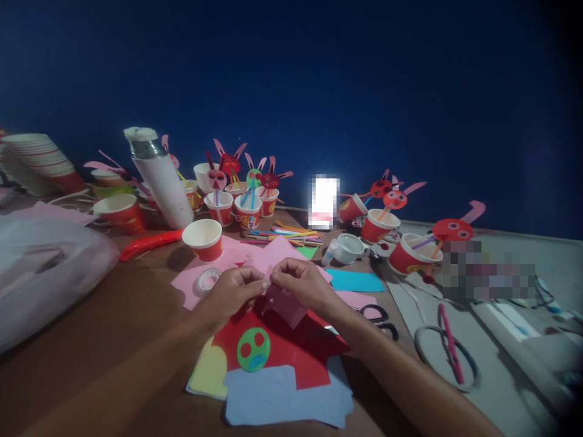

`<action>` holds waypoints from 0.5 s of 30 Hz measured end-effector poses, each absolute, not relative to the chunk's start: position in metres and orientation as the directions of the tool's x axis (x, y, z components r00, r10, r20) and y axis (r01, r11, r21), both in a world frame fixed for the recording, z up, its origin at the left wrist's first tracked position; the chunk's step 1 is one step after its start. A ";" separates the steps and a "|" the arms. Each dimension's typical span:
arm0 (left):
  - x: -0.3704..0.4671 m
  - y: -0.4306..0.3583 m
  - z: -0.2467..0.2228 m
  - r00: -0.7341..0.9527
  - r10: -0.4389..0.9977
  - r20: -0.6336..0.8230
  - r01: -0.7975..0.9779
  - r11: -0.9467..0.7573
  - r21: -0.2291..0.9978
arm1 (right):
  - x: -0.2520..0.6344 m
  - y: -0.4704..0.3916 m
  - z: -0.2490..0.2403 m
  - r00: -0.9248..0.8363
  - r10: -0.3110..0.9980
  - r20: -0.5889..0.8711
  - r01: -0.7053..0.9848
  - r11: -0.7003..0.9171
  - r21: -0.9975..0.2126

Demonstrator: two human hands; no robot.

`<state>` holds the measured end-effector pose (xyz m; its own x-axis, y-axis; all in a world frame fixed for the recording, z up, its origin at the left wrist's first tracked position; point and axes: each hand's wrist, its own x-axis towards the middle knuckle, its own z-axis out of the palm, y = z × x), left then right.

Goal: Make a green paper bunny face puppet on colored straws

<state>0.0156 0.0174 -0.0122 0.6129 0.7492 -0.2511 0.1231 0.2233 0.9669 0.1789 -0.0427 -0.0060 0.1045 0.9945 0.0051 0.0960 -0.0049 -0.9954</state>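
Both hands meet over the middle of the table. My left hand (pixel 237 288) is closed in a pinch at the left edge of a sheet of pink paper (pixel 289 309). Fingertips almost touching it, my right hand (pixel 303 282) pinches the same sheet, which hangs below and rises behind the fingers. Under the hands lies cut red paper (pixel 282 346). A green paper disc (pixel 254 349) with two red spots and a blue scribbled patch rests on it. Nearer me is light blue paper (pixel 273 400), beside yellow paper (pixel 207 370). Black-handled scissors (pixel 376 313) lie partly under my right forearm.
A white tape roll (pixel 208 280) and paper cup (pixel 203 240) stand left of the hands. Behind are colored sticks (pixel 282 233), a white bottle (pixel 159 176) and several cups with paper rabbit faces (pixel 231 162). A plastic bag (pixel 50 267) fills the left; a glass cup (pixel 350 247) stands right.
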 end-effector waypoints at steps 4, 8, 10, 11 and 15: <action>0.013 0.015 -0.009 0.618 0.738 -0.270 0.126 0.246 0.961 | 0.180 -0.045 0.000 0.116 0.993 -0.015 0.053 -0.022 -0.998; 0.007 0.009 -0.008 0.612 0.735 -0.292 0.121 0.277 0.953 | 0.180 -0.050 0.005 0.082 0.996 -0.047 -0.006 -0.047 -0.999; 0.006 0.004 -0.007 0.599 0.741 -0.305 0.086 0.320 0.944 | 0.180 -0.052 0.006 0.079 0.995 -0.053 -0.020 -0.052 -0.998; 0.007 0.002 -0.006 0.590 0.743 -0.315 0.065 0.345 0.936 | 0.180 -0.053 0.006 0.079 0.995 -0.056 -0.023 -0.055 -0.998; 0.009 -0.002 -0.001 0.564 0.757 -0.330 0.030 0.381 0.924 | 0.183 -0.057 0.007 0.089 0.993 -0.083 -0.015 -0.082 -0.997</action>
<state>0.0090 -0.0017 -0.0013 0.5644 0.7566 -0.3302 0.0296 0.3812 0.9240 0.1828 -0.0572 0.0070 0.0885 0.9926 -0.0826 -0.0147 -0.0816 -0.9966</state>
